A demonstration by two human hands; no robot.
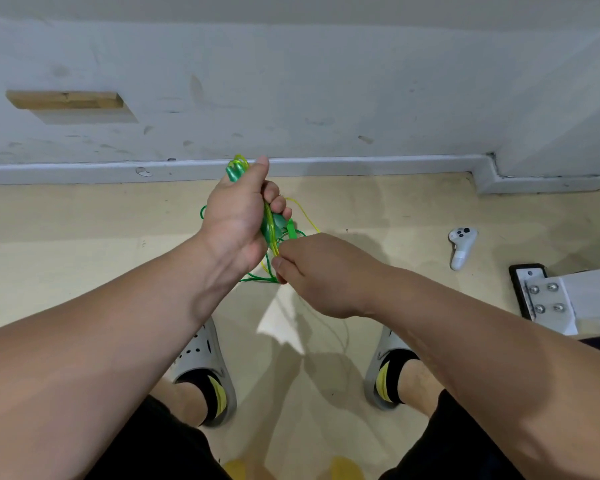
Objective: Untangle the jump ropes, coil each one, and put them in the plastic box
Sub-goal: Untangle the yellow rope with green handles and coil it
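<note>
The thin, glossy green and yellow jump ropes (274,233) sit bunched in the left hand (236,220)'s tight fist above the floor (84,258), long axis running toward the wall (291,81), while the right hand (321,271) pinches loose strands just below.

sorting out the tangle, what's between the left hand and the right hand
In the head view, green and yellow strands of the jump ropes run from the grip of the left hand to the pinching right hand.
</note>
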